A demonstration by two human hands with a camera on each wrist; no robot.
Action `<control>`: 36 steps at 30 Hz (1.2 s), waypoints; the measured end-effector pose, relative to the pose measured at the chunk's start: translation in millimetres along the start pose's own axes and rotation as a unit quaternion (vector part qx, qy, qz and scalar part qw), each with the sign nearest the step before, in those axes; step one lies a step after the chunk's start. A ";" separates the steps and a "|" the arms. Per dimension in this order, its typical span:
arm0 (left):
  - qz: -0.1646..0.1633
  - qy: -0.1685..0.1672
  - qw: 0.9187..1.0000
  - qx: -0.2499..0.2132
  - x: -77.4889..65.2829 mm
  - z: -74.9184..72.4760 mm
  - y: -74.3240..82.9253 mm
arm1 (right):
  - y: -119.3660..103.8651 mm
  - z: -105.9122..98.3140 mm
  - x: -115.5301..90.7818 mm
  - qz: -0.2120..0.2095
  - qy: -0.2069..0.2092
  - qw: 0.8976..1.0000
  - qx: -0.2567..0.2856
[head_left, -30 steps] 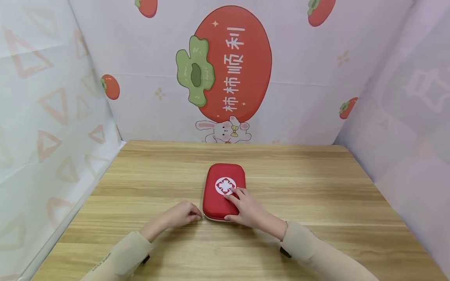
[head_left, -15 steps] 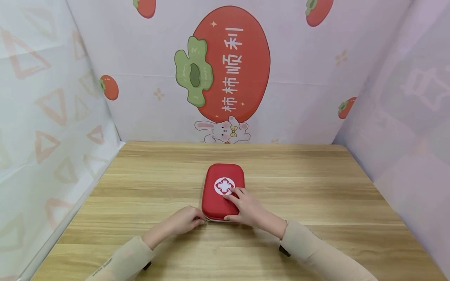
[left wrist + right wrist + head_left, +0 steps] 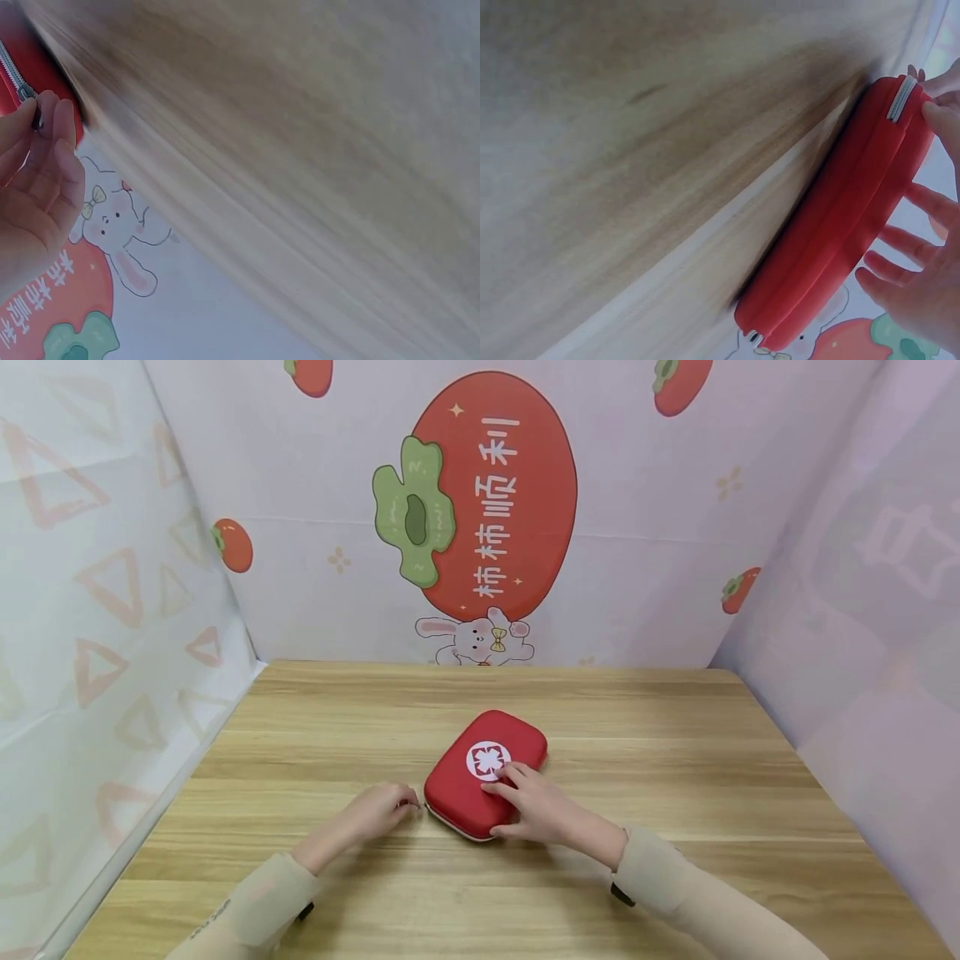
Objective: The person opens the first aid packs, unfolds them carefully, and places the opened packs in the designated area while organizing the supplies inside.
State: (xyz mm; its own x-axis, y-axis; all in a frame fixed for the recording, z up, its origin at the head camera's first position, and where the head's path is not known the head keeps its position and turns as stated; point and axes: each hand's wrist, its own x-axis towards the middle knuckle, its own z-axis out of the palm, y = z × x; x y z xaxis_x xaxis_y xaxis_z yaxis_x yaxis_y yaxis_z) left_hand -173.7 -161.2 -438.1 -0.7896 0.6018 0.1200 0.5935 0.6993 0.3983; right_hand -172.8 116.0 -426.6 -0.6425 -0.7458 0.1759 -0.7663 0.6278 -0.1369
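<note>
A red zip-up first-aid case (image 3: 517,733) with a white cross emblem (image 3: 486,758) lies slanted on the table. At its near left corner, my left hand (image 3: 378,812) pinches the dark zipper pull (image 3: 37,117) between thumb and fingertips. The silver zipper (image 3: 12,69) runs along the case's side in the left wrist view. My right hand (image 3: 546,808) rests on the lid, fingers spread beside the emblem, thumb at the near edge. Bits of zipper teeth (image 3: 901,99) show at the case's end in the right wrist view. The contents are hidden.
The wood-grain table (image 3: 645,718) reaches back to a printed cloth wall (image 3: 637,493) with persimmons and a rabbit. Cloth walls also stand at left and right. Beige sleeves (image 3: 667,881) cover both forearms.
The case has turned clockwise, its far end swinging right. My right hand has shifted slightly right with it. My left hand moved toward the near corner, then drew back left.
</note>
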 end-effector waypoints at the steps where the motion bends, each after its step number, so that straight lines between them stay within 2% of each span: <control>1: -0.007 0.002 1.000 -0.004 0.8 -0.9 -1.0 | -0.1 -0.1 -1.1 -0.003 0.001 1.000 0.000; 10: -0.032 0.014 0.999 -0.023 16.1 -3.9 -13.0 | -3.0 -1.1 -6.5 -0.030 0.035 0.999 -0.020; 13: -0.051 0.012 0.998 -0.021 23.9 -4.2 -16.7 | -4.7 -0.9 -7.8 -0.039 0.047 0.998 -0.023; 19: -0.085 0.002 0.996 -0.027 40.3 -5.8 -21.1 | -6.4 1.1 -10.1 -0.043 0.048 0.998 -0.025; 24: -0.100 0.006 0.995 -0.027 51.1 -4.8 -23.9 | -4.3 2.0 -10.7 -0.048 0.053 0.997 -0.002; 30: -0.112 0.017 0.993 -0.030 57.4 -2.0 -27.6 | -0.4 2.1 -9.8 -0.027 0.041 0.999 0.003; 36: -0.103 0.020 0.994 -0.023 59.9 0.7 -31.9 | 2.6 1.9 -6.9 0.003 0.017 1.000 -0.009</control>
State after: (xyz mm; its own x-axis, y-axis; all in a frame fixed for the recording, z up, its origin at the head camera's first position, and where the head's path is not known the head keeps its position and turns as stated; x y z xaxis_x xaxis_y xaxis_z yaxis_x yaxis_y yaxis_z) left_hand -239.8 -147.2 -444.2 -0.8999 0.4310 0.0672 0.4114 0.7876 0.4588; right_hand -170.3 122.4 -430.0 -0.6464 -0.7343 0.2075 -0.7618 0.6366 -0.1204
